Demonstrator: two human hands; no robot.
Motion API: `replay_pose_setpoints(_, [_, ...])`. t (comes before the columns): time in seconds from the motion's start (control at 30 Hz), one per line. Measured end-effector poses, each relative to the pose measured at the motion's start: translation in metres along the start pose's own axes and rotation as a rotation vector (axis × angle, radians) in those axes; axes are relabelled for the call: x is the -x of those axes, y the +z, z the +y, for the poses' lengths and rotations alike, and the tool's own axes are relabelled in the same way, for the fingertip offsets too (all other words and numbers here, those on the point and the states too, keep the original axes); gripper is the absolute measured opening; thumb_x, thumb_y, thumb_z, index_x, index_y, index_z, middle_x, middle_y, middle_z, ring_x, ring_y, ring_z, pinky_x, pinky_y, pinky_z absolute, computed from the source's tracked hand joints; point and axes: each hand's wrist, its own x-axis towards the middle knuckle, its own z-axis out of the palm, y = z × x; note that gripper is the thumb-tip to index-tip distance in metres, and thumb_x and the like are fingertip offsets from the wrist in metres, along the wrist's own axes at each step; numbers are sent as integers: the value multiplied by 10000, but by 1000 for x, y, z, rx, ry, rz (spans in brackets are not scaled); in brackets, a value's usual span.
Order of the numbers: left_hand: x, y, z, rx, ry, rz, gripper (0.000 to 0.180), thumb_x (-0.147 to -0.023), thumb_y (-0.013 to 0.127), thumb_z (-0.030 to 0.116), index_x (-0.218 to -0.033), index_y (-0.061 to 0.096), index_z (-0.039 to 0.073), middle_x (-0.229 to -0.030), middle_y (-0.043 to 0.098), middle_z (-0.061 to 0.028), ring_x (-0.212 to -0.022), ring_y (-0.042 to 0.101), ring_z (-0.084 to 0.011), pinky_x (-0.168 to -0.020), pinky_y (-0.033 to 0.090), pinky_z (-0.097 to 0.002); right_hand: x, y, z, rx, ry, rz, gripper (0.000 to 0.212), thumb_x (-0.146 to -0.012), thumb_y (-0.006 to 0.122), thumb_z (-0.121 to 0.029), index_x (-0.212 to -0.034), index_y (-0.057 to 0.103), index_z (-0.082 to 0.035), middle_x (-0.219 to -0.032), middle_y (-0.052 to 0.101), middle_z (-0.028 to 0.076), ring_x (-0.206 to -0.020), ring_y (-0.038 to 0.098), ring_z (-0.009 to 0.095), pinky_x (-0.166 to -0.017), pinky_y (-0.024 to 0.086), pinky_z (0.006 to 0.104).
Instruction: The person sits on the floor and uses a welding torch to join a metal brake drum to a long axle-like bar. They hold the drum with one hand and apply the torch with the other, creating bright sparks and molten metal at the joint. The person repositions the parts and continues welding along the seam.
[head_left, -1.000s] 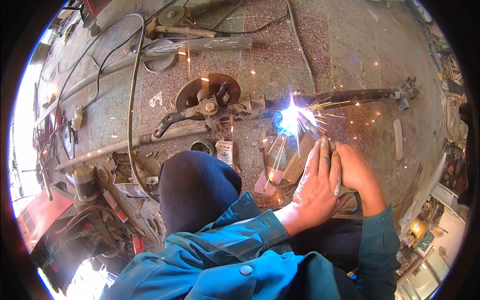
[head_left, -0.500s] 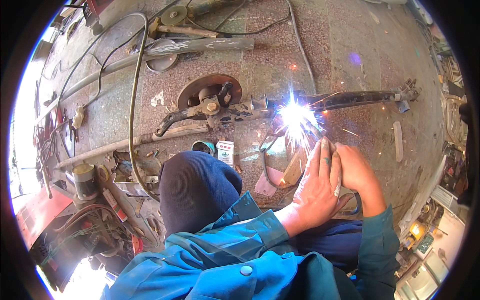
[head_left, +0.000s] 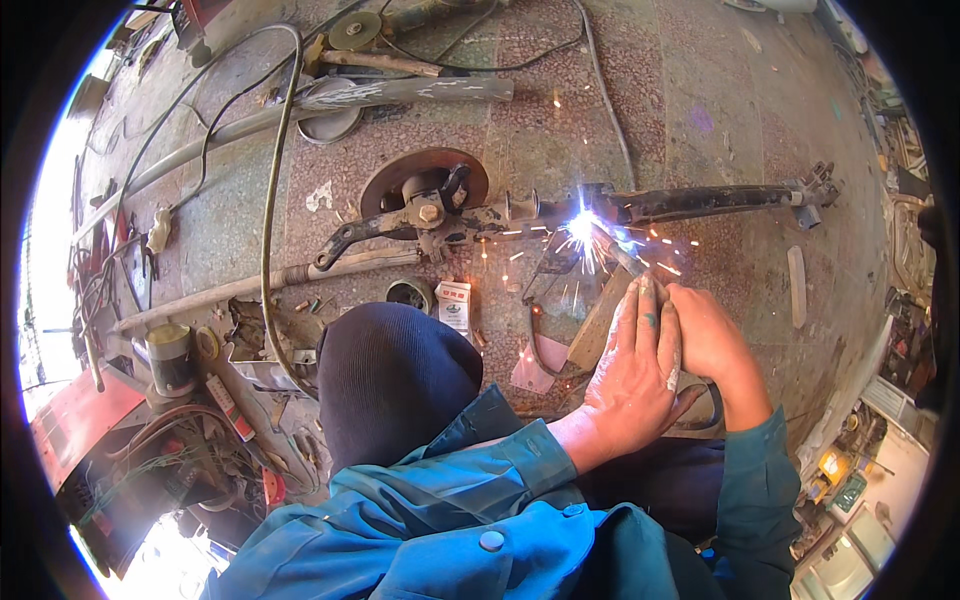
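Note:
A bright arc and sparks burn at the dark metal axle arm (head_left: pixel 710 203) lying across the floor. Between my two hands a greyish welding torch (head_left: pixel 626 261) sticks out toward the arc. My right hand (head_left: pixel 712 338) is closed around its hidden grip. Against it lies my left hand (head_left: pixel 632 362), its fingers long and together along the torch, thumb below the right hand. Glare hides the exact spot of the arc. A brake disc (head_left: pixel 468 178) with a bolted bracket sits at the axle's left end. Beneath the torch is a wooden block (head_left: pixel 597 322).
My knee (head_left: pixel 400 385) rises at the left of the hands. Near it stand a small round tin (head_left: pixel 410 292) and a white carton (head_left: pixel 453 306). A thick cable (head_left: pixel 268 220), a long pipe (head_left: pixel 400 92) and an angle grinder (head_left: pixel 356 32) lie farther left. A paint can (head_left: pixel 172 360) stands lower left.
The arc has shrunk and dimmed, so more of the torch, block and axle shows. Sparks spread out in small bits. My hands have hardly moved.

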Motion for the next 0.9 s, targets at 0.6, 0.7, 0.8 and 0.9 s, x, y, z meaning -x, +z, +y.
replay_pose_setpoints(0.6, [-4, 5, -1, -28, 27, -32, 1093, -908, 825, 494, -1536, 362, -271, -1630, 308, -511, -1576, 259, -653, -1336, 198, -675, 2, -5, -1, -5, 33, 7, 288, -990, 662, -206, -1076, 740, 58, -1056, 732, 333, -1078, 703, 533, -869, 574, 577])
replay_pose_setpoints(0.7, [-4, 3, -1, -45, 20, -11, 1096, -911, 819, 503, -1537, 362, -272, -1636, 325, -487, -1579, 253, -649, -1337, 195, -677, -3, -3, -2, -13, 22, -20, 291, -988, 662, -206, -1095, 747, 51, -1060, 731, 335, -1085, 703, 530, -874, 575, 576])
replay_pose_setpoints(0.8, [-9, 5, 3, -14, 54, -44, 1098, -915, 813, 510, -1538, 359, -272, -1645, 336, -464, -1583, 250, -643, -1338, 190, -677, 8, -3, 13, -11, 53, 14, 264, -985, 645, -192, -1091, 732, 33, -1030, 722, 332, -1031, 694, 546, -828, 562, 579])
replay_pose_setpoints(0.9, [-5, 5, -3, -42, 15, -41, 1099, -918, 810, 514, -1540, 359, -271, -1652, 332, -457, -1589, 247, -635, -1340, 184, -674, -3, 1, 4, -36, 34, -1, 279, -998, 645, -192, -1080, 739, 57, -1054, 733, 332, -1088, 695, 535, -881, 569, 587])
